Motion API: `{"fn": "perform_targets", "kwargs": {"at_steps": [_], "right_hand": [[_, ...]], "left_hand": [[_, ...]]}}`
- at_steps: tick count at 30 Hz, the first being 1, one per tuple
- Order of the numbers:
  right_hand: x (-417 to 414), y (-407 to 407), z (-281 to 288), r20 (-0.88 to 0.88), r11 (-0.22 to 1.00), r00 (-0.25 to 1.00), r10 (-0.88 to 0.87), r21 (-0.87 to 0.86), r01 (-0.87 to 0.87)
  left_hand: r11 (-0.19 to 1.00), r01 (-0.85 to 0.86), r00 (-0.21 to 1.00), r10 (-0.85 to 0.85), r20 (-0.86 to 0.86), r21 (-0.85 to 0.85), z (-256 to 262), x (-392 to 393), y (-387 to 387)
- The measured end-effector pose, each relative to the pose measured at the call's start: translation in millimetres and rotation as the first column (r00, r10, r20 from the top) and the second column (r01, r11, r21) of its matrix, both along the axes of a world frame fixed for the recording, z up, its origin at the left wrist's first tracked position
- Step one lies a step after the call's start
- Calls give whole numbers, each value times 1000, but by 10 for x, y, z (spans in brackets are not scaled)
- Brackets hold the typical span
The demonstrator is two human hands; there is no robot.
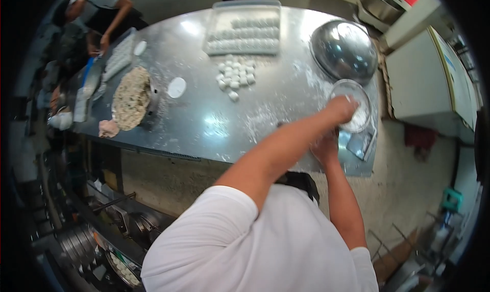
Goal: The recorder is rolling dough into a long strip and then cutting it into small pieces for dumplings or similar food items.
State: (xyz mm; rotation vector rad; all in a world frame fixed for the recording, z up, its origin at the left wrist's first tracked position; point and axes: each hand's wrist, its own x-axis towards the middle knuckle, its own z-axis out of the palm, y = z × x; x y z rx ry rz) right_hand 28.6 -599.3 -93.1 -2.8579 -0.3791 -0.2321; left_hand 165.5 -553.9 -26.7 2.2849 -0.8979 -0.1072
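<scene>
My left hand (344, 109) reaches across into a round bowl of white powder (360, 119) near the right end of the steel table; its fingers are blurred. Under my left forearm, my right hand (324, 145) is low over the table, partly hidden, and what it touches cannot be told. An upturned large steel bowl (343, 50) lies just beyond the powder bowl. Small white dough pieces (235, 75) are grouped at the table's middle, in front of a clear plastic tray (277, 35) holding rows of pale pieces.
The steel table (199, 127) bears scattered powder. At left are a heaped dish of speckled filling (132, 98), a pink lump (108, 128), a white disc (177, 87) and another tray (120, 56). A co-worker's hand (104, 43) is near that tray. A flat packet (360, 143) lies at the right corner.
</scene>
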Motion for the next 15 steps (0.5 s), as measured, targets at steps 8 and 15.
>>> {"fn": "perform_targets", "kwargs": {"at_steps": [8,15], "right_hand": [[9,181,364,-12,960,1000,11,280,-8],[-61,169,402,-21,954,999,45,299,-37]], "left_hand": [[983,2,976,38,-214,183,406,-244,2083],[968,-145,922,208,-328,207,55,-558,2356]]}}
